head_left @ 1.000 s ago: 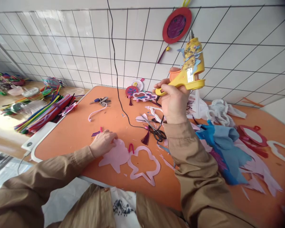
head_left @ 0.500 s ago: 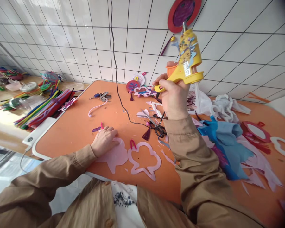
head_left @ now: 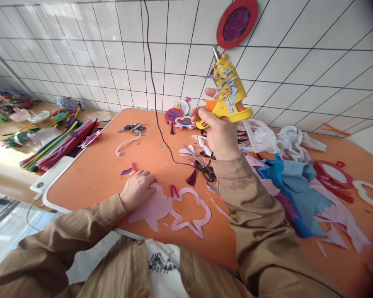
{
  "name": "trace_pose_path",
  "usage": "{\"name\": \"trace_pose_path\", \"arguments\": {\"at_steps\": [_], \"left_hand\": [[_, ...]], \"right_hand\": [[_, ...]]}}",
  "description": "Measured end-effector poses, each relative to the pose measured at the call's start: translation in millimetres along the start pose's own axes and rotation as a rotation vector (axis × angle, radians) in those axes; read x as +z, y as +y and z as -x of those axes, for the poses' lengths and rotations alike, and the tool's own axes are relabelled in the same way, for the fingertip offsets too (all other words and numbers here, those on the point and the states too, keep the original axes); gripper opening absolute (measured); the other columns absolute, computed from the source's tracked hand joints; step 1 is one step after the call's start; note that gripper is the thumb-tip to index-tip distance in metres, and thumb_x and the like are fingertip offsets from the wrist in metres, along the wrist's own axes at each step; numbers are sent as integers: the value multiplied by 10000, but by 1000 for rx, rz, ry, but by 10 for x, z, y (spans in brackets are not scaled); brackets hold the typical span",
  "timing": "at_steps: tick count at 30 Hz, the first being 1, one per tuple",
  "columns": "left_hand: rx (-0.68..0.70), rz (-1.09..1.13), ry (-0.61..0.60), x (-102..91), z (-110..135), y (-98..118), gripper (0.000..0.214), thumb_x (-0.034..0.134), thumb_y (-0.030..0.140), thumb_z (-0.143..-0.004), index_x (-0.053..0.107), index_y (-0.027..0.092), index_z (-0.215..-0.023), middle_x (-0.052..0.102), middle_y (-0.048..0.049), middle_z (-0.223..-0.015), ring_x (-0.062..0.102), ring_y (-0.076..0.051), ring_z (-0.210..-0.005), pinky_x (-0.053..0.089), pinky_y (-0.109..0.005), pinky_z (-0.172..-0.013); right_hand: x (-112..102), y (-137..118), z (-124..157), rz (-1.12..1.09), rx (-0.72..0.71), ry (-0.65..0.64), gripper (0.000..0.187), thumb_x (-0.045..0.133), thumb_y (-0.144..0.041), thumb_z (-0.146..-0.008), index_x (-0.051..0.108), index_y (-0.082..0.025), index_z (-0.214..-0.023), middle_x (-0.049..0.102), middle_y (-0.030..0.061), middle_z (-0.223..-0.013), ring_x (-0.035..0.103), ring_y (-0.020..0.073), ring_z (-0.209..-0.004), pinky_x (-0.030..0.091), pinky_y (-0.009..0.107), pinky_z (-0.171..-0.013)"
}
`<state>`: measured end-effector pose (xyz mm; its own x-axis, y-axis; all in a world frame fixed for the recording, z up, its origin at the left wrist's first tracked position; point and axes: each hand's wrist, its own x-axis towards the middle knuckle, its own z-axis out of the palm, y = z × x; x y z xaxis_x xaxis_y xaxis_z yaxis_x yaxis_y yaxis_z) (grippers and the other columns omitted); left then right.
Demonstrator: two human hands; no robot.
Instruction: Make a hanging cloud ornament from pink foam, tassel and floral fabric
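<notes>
My right hand [head_left: 219, 134] is wrapped round the grip of a yellow glue gun [head_left: 228, 91], held up above the orange table [head_left: 96, 174] with its metal nozzle pointing upward toward the tiled wall. A black cord [head_left: 155, 95] runs from the wall down across the table toward the gun. My left hand [head_left: 138, 188] lies on the left edge of a solid pink paper cutout [head_left: 153, 207], fingers curled down on it. Beside that piece lies a pink outline frame of the same shape [head_left: 191, 211] with a small magenta loop [head_left: 174, 191] at its top.
Black scissors [head_left: 205, 167] and a dark red tassel [head_left: 192, 178] lie mid-table. Blue and pink paper scraps [head_left: 298, 186] pile at the right. Keys [head_left: 133, 128] sit at the far left of the table, coloured pipe cleaners [head_left: 56, 145] beyond its edge. A red round ornament [head_left: 236, 22] hangs on the wall.
My right hand has tipped the glue gun leftward and brought it a little lower, its nozzle now leaning left. My left hand has stayed on the pink cutout.
</notes>
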<state>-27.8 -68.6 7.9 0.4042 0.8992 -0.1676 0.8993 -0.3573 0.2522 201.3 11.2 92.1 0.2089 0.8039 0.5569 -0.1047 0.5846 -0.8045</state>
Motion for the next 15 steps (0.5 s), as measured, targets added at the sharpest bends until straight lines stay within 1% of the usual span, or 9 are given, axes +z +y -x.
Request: {"name": "trace_pose_path", "arguments": {"at_steps": [3, 6, 8, 9, 11, 13, 15], "left_hand": [[23, 81, 26, -23, -33, -32, 144, 585, 128, -802, 717, 180, -832, 708, -89, -984, 648, -257, -992, 488, -360, -854], [37, 238, 37, -145, -71, -45, 72, 604, 140, -774, 660, 174, -746, 697, -51, -848, 642, -190, -802, 482, -303, -737], [58, 384, 34, -301, -115, -33, 51, 613, 181, -773, 638, 176, -728, 660, -9, -714, 601, -148, -677, 461, -262, -646], [83, 441, 59, -397, -145, -19, 55, 618, 192, -759, 628, 177, -707, 642, 4, -675, 578, -133, -639, 448, -246, -607], [154, 524, 140, -604, -221, 25, 62, 622, 225, -753, 633, 178, -713, 644, 10, -665, 569, -119, -617, 429, -222, -558], [170, 617, 192, -801, -307, 84, 102, 650, 280, -757, 640, 179, -759, 670, 9, -677, 577, -113, -599, 424, -209, -521], [178, 687, 224, -957, -391, 151, 131, 686, 286, -732, 628, 180, -784, 649, 26, -623, 543, -100, -543, 396, -196, -472]], "right_hand": [[-10, -16, 3, 5, -8, -29, 294, 772, -404, -803, 646, -272, -1033, 684, -15, -774, 660, 157, -645, 536, 321, -600], [-9, -58, 24, -15, 18, -83, 411, 788, -452, -802, 629, -284, -1141, 672, -32, -692, 625, 148, -563, 501, 306, -541], [7, -93, 51, -25, 71, -144, 494, 805, -458, -790, 608, -291, -1211, 659, -43, -638, 587, 141, -517, 466, 295, -501], [20, -109, 67, -32, 100, -174, 521, 816, -449, -780, 603, -288, -1227, 652, -46, -620, 574, 138, -508, 456, 291, -493], [47, -133, 103, -42, 142, -215, 530, 836, -426, -753, 617, -269, -1210, 651, -44, -623, 570, 133, -518, 451, 283, -493], [67, -146, 138, -32, 156, -245, 461, 828, -428, -755, 646, -248, -1138, 649, -37, -634, 570, 129, -532, 446, 278, -496], [69, -155, 165, 18, 147, -257, 346, 807, -444, -777, 666, -241, -1020, 630, -38, -630, 549, 122, -531, 440, 280, -504]]}}
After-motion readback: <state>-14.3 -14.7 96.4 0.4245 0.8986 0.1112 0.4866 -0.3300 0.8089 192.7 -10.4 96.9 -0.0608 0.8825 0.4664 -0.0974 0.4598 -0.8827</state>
